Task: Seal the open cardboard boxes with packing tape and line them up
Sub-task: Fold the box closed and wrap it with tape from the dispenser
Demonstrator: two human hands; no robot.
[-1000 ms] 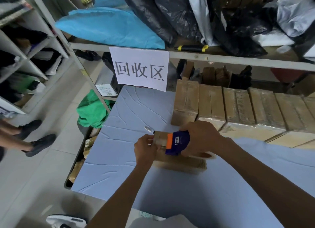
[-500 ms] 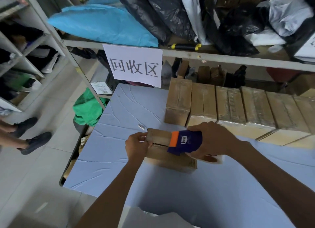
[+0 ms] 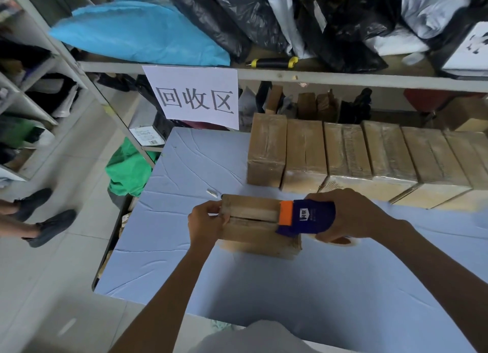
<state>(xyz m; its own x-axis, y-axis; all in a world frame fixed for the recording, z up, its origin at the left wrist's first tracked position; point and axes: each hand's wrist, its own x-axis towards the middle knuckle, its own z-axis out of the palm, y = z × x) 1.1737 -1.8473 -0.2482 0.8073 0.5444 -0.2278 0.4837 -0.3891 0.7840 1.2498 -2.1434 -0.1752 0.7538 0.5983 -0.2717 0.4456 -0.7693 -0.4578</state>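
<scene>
Worktop: blue cloth-covered worktop [image 3: 184, 247], one.
Row: six brown taped cardboard boxes [image 3: 351, 154], far right, side by side.
Box in hand: one brown cardboard box [image 3: 250, 220], near centre, long axis left-right, seam between both hands.
Dispenser: one blue-and-orange tape dispenser [image 3: 306, 216] at the seam's right end.
Grip: left hand [image 3: 206, 224] grasping box's left end; right hand [image 3: 351, 215] clenched round dispenser.

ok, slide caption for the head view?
Left hand steadies cardboard box while right hand runs tape dispenser along its seam.
</scene>
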